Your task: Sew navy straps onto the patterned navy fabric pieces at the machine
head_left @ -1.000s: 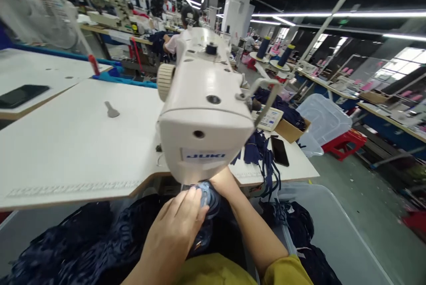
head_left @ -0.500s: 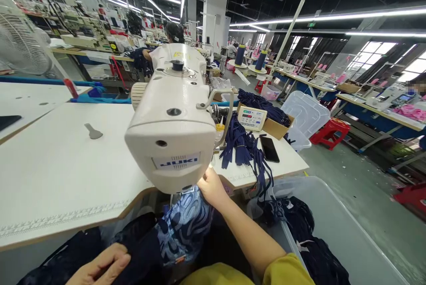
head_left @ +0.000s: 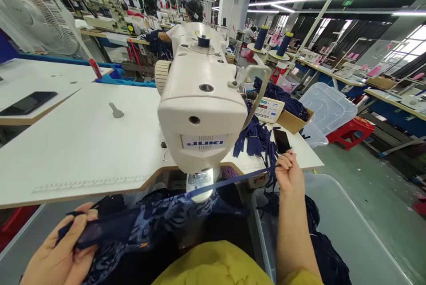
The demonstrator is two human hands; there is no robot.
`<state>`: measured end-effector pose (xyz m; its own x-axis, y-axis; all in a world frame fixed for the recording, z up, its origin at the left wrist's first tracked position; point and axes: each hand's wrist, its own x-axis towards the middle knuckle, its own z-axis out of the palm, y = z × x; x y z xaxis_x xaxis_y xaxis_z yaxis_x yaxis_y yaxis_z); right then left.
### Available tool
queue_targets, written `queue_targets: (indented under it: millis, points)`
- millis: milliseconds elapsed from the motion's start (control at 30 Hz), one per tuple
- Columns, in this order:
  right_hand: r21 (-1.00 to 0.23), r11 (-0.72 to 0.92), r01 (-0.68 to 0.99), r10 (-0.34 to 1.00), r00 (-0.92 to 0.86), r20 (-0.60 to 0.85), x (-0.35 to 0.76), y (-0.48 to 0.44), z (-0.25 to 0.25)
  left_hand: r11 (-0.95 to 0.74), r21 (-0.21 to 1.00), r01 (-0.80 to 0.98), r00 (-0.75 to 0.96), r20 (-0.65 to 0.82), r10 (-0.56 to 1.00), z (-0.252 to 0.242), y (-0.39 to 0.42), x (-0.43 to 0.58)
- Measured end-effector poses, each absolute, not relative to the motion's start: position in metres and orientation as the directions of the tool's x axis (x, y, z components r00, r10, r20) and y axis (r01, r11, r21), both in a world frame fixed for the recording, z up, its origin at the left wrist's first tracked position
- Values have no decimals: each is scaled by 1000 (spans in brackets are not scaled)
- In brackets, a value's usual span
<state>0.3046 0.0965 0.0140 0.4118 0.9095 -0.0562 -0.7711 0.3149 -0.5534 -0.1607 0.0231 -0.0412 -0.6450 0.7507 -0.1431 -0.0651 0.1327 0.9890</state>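
Right hand [head_left: 289, 173] moved away from sewing machine [head_left: 203, 112], pinching navy strap [head_left: 233, 180]; left hand [head_left: 58, 254] gripping patterned garment [head_left: 161, 216].

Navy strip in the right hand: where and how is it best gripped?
Probably on its raised right stretch, pinched from the right, as the right hand does: the strip is narrow, looks straight, and slopes down leftward to the patterned fabric.

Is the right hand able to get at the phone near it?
Probably yes: the right hand is close to the phone with nothing visibly blocking the way, though it holds a navy strip.
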Motion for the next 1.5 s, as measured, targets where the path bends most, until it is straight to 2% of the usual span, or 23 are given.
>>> queue_targets:
  millis: [67,100,167,233,267,333,400,467,767,933,1000,1133,1200,1267,1333,1433,1500]
  points:
    - [-663,349,-662,870,492,-34,311,90,11,97,972,-216,-601,-211,771,-30,20,-148]
    - [-738,346,-579,858,513,0,305,85,10,91,970,-224,-568,-206,797,-21,17,-136]
    - [-903,251,-349,897,434,82,279,74,9,188,978,-90,-521,-207,828,2,13,-107]
    - [-994,101,-45,981,170,92,244,61,12,323,934,151,-361,-252,898,23,10,-77]
    - [-994,58,89,998,-2,58,228,54,15,271,931,246,-244,-211,946,30,10,-63]
    - [-960,97,261,970,-239,33,200,43,21,69,935,349,12,-78,997,39,11,-41]
    - [-919,190,345,942,-329,72,184,35,26,-98,922,373,133,51,990,39,13,-27]
    - [-886,248,393,933,-344,109,177,32,28,-149,910,386,146,99,984,36,16,-19]
    - [-850,305,430,927,-339,162,171,26,25,-121,870,478,149,56,987,30,15,-13]
    - [-843,391,370,887,-397,237,169,22,22,-237,765,599,164,172,971,23,13,-13]
    - [-884,330,331,885,-435,167,170,23,22,-326,723,609,252,214,944,21,12,-15]
    - [-972,30,235,878,-471,-87,173,24,24,-481,651,587,410,273,870,17,12,-21]
    - [-970,1,242,868,-482,-119,175,25,24,-559,582,590,462,324,826,14,13,-23]
    - [-948,79,309,868,-489,-87,176,25,26,-622,499,603,503,367,782,11,13,-24]
    - [-890,224,396,869,-495,-1,177,24,27,-649,447,615,522,386,761,10,13,-23]
    - [-741,433,513,841,-526,127,176,23,26,-622,493,608,513,354,782,15,11,-19]
    - [-661,488,570,837,-521,168,173,22,22,-560,565,606,487,292,823,22,9,-15]
